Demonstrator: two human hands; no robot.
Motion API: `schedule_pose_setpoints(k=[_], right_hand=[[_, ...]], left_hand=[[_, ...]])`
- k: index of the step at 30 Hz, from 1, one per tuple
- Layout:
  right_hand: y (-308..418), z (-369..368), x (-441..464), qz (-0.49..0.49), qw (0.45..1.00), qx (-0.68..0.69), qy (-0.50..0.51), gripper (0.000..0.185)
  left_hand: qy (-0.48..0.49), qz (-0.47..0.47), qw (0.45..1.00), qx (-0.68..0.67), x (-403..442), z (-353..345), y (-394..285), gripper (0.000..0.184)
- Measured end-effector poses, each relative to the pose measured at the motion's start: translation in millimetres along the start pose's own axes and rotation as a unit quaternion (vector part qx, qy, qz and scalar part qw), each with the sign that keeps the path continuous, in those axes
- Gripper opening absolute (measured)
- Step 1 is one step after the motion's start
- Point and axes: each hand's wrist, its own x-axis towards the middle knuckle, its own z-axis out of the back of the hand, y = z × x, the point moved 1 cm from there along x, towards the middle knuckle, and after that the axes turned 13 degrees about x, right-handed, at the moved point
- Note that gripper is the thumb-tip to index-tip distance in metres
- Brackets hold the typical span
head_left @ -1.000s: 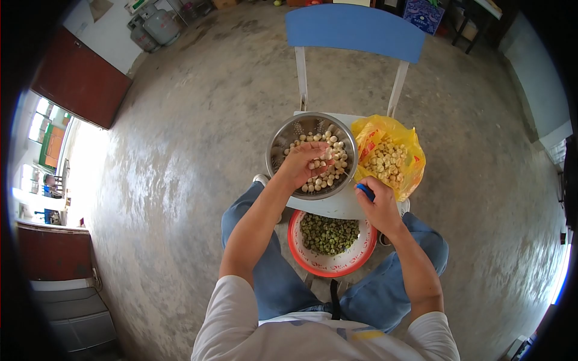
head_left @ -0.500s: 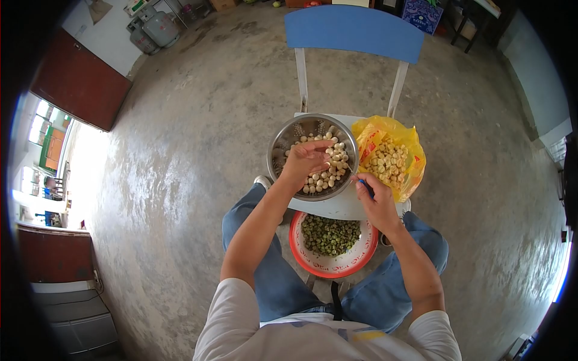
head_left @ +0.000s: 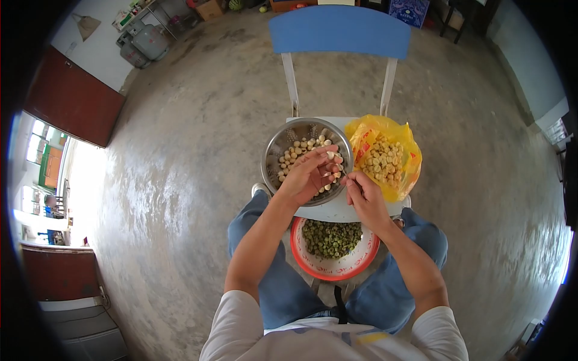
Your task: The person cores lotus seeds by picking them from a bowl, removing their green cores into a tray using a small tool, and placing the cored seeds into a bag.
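A steel colander (head_left: 272, 174) stands on the chair seat, partly filled with round pale seeds (head_left: 290, 157) that look like lotus seeds. My left hand (head_left: 310, 174) is over it, palm up with curled fingers, and a pale seed (head_left: 330, 155) sits at its fingertips. Close by on the right, my right hand (head_left: 366, 195) is closed around a thin blue-handled tool, whose handle is now hidden by the fingers. Beside the colander, a yellow plastic bag (head_left: 411, 147) lies open with yellowish seeds (head_left: 385, 161) inside. Below the seat, a red-rimmed basin (head_left: 296, 253) holds green husks (head_left: 331, 239).
The chair's blue backrest (head_left: 340, 30) rises on the far side of the seat. My knees flank the basin on the concrete floor (head_left: 180, 180). Gas cylinders (head_left: 149, 41) stand at the far left, near a dark red door (head_left: 75, 96).
My left hand has turned palm up, showing a pale seed at its fingertips. My right hand has shifted slightly left, and the blue handle is no longer visible. The whole view has shifted a little.
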Motion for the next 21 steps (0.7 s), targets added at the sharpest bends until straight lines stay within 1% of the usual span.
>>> schedule_pose_setpoints(k=[2,6,8,11,14,17,20,21], right_hand=[[-0.1,-2.0,1.7,-0.003,1.0,0.009,-0.003,0.013],[-5.6,-2.5,5.2,0.027,0.999,-0.02,-0.028,0.011],[-5.4,-4.5,5.9,0.047,0.998,-0.017,-0.036,0.011],[-7.3,-2.2,6.3,0.042,0.997,-0.059,-0.029,0.011],[-3.6,-4.4,5.3,0.06,0.994,-0.082,-0.034,0.011],[-6.1,-6.2,5.8,0.097,0.991,-0.078,-0.041,0.01],[-4.3,-5.9,5.5,0.09,0.99,-0.096,-0.04,0.01],[-3.3,-6.5,5.3,0.103,0.989,-0.096,-0.044,0.009]], left_hand=[[0.011,-0.006,1.0,-0.007,1.6,0.9,6.2,0.019],[0.028,-0.008,0.999,-0.023,1.4,1.1,9.8,0.02],[0.02,-0.01,1.0,-0.017,0.4,-1.0,8.9,0.019],[0.017,-0.017,1.0,-0.001,1.0,1.2,10.3,0.018],[0.006,-0.013,1.0,0.009,-0.1,1.9,13.1,0.018],[0.006,-0.014,1.0,0.024,-0.5,1.7,14.6,0.017],[-0.004,-0.017,0.999,0.037,-0.1,2.7,16.8,0.016],[-0.01,-0.017,0.999,0.04,0.2,2.5,17.6,0.016]])
